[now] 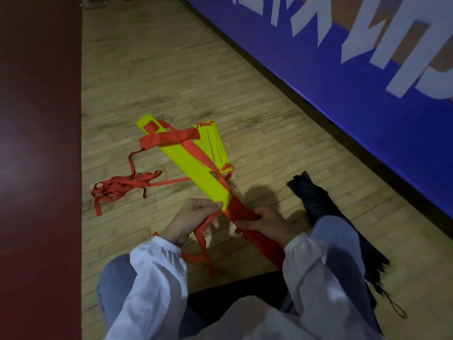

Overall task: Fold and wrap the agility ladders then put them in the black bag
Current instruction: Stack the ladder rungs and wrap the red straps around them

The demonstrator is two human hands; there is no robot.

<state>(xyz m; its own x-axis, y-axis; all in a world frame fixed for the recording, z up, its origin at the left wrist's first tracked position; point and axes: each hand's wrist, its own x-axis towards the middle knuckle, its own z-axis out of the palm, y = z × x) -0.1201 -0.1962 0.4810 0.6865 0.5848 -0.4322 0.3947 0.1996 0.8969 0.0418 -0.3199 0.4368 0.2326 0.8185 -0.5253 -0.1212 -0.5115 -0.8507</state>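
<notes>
Above a wooden gym floor [171, 69], the left hand [193, 217] pinches a red strap [201, 241] at the near end of the yellow agility ladder bundle [196, 168] while the right hand [267, 224] grips its strap-wrapped end, with the black bag [316, 200] lying just to the right.

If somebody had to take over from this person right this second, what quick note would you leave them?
Left hand: pinches a red strap at the end of the held yellow rungs.
Right hand: grips their near end, already wound in red strap.
On the floor: second rung stack behind, loose straps tangled to the left, black bag by the right knee.
Left to do: finish wrapping, gather the rest, bag it all.
</notes>
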